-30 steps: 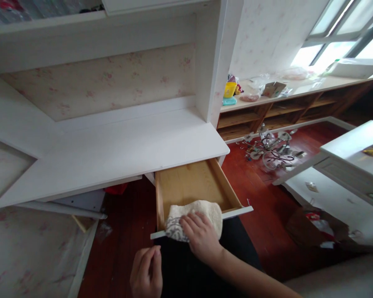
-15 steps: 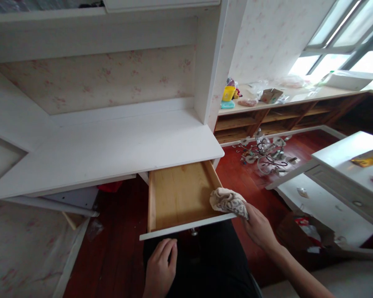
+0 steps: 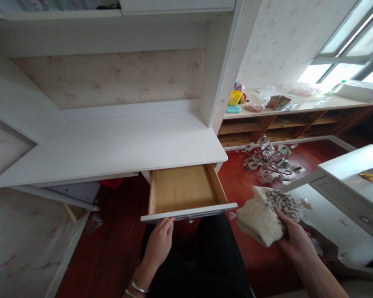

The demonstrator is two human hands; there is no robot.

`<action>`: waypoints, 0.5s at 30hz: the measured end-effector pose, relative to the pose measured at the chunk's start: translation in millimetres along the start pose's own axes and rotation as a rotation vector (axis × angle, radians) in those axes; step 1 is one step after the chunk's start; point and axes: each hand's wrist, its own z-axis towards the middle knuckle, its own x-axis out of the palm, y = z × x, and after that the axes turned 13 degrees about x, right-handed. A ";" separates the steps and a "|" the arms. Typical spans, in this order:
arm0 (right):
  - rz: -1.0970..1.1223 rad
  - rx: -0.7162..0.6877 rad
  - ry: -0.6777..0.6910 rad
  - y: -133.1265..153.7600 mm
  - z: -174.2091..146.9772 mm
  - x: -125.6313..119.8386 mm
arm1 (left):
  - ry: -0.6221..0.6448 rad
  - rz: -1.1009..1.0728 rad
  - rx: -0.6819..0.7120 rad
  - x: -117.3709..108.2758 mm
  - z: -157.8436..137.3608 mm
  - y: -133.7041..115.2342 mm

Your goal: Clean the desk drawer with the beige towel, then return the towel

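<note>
Left hand open, fingertips at the white front edge of the open drawer — right hand clamped on a folded cloth, held beyond the drawer's right corner.

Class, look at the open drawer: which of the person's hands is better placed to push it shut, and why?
Probably the left hand: its fingers already touch the drawer front. The right hand is off to the side, its grip full with a cloth.
</note>
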 end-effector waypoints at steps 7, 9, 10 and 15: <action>0.119 0.240 0.086 -28.2 -0.9 30.0 | -0.004 -0.068 -0.032 -3.3 58.8 26.8; 0.149 0.283 0.112 -43.1 5.1 43.1 | -0.002 -0.074 -0.042 -3.6 75.1 34.8; 0.166 0.304 0.121 -51.5 9.2 49.5 | 0.001 -0.077 -0.051 -3.5 83.0 38.5; 0.253 0.434 0.142 -96.4 33.3 83.4 | 0.033 -0.081 -0.087 -1.1 117.8 55.1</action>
